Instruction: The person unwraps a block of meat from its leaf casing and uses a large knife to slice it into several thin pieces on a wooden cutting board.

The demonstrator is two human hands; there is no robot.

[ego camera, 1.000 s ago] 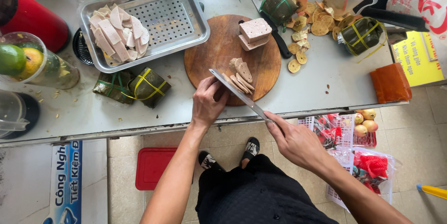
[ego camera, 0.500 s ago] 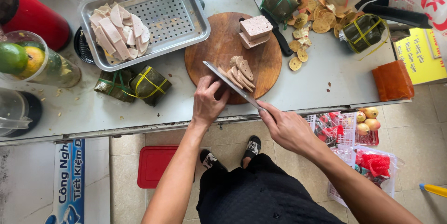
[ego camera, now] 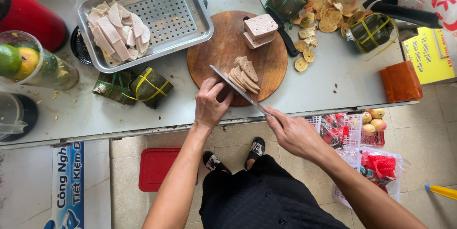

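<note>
Slicing sausage (ego camera: 243, 74) w/ knife (ego camera: 235, 88).

A round cutting board (ego camera: 223, 43) lies on the tabletop (ego camera: 333, 81), near its front edge. On the board, a block of sausage loaf (ego camera: 260, 27) sits toward the back, with a fan of cut slices (ego camera: 243, 74) in front of it. The knife (ego camera: 238, 90) lies across the board's front edge, touching the slices; the left hand (ego camera: 209, 104) rests on the board just left of the blade, and the right hand (ego camera: 293, 131) holds the handle off the tabletop's front edge. Left of the board and behind it stands a perforated metal tray (ego camera: 176, 14) with a heap of slices (ego camera: 116, 31) in its left half. Two leaf-wrapped parcels (ego camera: 133, 87) lie in front of the tray. Right of the board, dried fruit slices (ego camera: 323, 17) are scattered.
</note>
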